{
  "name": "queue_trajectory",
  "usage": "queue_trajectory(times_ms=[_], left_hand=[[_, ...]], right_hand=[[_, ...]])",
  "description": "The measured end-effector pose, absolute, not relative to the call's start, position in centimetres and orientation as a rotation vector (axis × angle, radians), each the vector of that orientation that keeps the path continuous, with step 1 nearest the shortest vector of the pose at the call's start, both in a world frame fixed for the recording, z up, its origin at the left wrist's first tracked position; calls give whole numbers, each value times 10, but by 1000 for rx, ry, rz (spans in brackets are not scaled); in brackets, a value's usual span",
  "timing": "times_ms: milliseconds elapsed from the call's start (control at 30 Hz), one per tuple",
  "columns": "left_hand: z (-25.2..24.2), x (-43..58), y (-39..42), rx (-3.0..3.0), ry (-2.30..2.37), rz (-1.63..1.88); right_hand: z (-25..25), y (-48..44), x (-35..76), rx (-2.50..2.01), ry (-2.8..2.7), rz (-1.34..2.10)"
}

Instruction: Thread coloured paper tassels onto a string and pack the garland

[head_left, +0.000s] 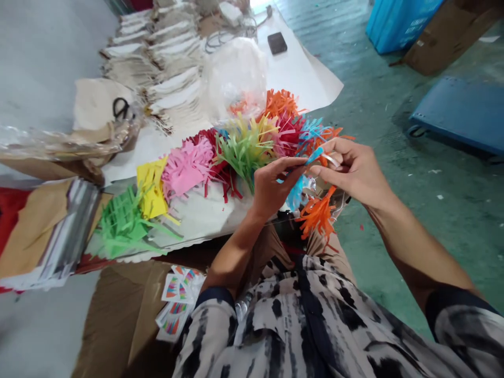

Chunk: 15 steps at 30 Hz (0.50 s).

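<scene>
Both hands, left hand (271,189) and right hand (350,170), pinch a thin blue fringed paper strip (315,155), fingers clamped; its lower end hides behind the left hand.

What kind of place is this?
Probably a small craft or packing workshop. The left hand and right hand pinch a blue fringed paper strip beside a row of multicoloured fringed paper tassels. Stacked beige tassel bundles, blue plastic crates and green concrete floor surround them.
</scene>
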State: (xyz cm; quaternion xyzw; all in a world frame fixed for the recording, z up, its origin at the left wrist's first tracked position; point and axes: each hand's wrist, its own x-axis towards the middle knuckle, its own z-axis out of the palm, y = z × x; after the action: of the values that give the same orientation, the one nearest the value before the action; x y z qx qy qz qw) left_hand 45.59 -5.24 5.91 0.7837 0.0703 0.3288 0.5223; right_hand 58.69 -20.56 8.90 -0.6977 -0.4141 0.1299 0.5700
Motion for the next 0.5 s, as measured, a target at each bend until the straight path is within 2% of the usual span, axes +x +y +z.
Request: queue_trajectory(times_ms=[233,500], left_hand=[[40,450,-55,1496,264,663],[33,446,-54,1307,308,540]], right_hand=[[79,-193,582,-1598,-906,250],[73,-184,579,-1623,-976,366]])
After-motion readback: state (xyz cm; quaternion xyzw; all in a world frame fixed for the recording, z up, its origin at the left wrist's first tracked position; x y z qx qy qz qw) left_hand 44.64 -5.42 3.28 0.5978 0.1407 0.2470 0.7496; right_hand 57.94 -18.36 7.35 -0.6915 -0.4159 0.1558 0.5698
